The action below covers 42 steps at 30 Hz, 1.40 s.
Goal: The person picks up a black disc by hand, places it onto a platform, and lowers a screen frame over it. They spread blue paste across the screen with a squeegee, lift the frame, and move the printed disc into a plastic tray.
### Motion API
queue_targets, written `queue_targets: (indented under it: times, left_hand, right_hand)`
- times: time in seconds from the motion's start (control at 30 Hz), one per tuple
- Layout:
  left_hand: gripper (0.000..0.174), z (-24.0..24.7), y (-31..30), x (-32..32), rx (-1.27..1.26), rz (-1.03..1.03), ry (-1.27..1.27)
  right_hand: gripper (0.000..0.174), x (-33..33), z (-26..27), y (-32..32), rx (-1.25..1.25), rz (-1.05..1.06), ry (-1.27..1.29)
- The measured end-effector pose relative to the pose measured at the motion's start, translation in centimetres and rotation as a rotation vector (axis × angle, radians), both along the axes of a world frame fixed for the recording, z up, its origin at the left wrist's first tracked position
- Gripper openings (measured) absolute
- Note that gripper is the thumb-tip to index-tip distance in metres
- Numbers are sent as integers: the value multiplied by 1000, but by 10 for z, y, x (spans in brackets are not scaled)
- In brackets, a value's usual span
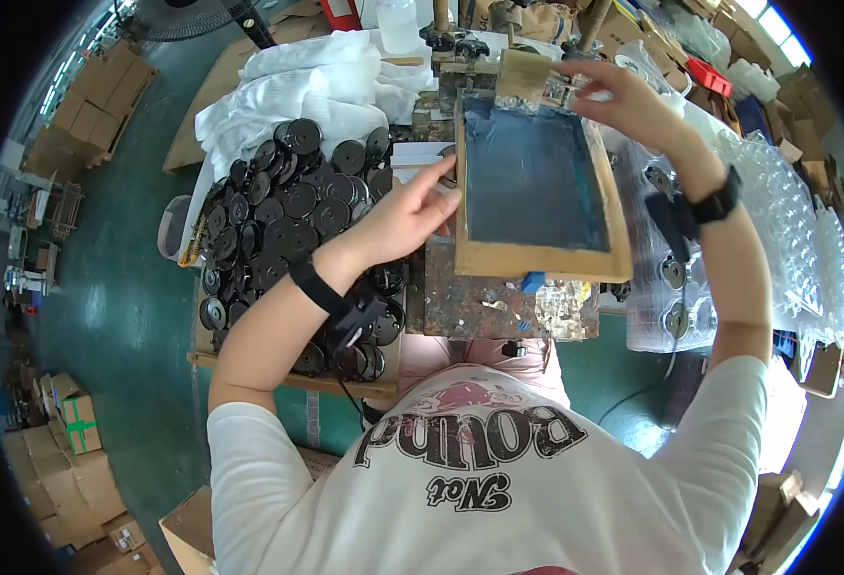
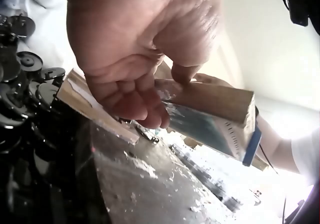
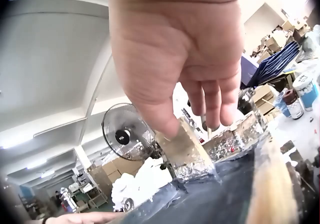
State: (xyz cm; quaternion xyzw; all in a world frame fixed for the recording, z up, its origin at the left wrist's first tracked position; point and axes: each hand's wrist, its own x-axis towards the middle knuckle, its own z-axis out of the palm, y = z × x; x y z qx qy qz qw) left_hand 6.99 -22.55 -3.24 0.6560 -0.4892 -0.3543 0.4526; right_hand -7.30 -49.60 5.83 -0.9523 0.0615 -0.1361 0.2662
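A wooden-framed printing screen with dark blue mesh is tilted up over a paint-stained bench. My left hand grips the frame's left edge; in the left wrist view the thumb lies on the wooden frame and the fingers curl under it. My right hand pinches a wooden squeegee at the screen's far end. The right wrist view shows the thumb and fingers around the squeegee block, its foil-wrapped lower part on the mesh.
A heap of several black discs covers the board at the left, with white cloth behind it. Clear plastic trays holding discs lie at the right. Jars and boxes crowd the back. A fan stands behind.
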Motion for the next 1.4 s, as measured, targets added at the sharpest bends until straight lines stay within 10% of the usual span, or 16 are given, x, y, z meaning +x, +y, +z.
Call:
queue_targets:
  times: [0.27, 0.63, 0.87, 0.97, 1.17, 1.3, 1.4]
  left_hand:
    - [65, -25, 1, -5, 93, -17, -175]
    - [66, -28, 2, -6, 102, -6, -169]
    - [53, 13, 7, -10, -35, -36, -113]
    - [48, 35, 1, -10, -243, -32, -73]
    - [38, 58, -1, 0, -621, -70, -114]
    - [36, 51, 12, 21, -509, 42, -170]
    - [42, 23, 30, 72, 191, 373, -810]
  right_hand:
    - [28, 56, -34, 32, -517, 34, 136]
    - [22, -1, -26, 84, -241, 266, 151]
    - [29, 32, -19, -5, -335, -40, -98]
    - [33, 16, -16, -71, 47, -135, -52]
    - [38, -35, -26, -77, 59, -333, 445]
    - [44, -22, -58, -23, -361, -13, 493]
    - [51, 20, -86, 20, -208, -42, 476]
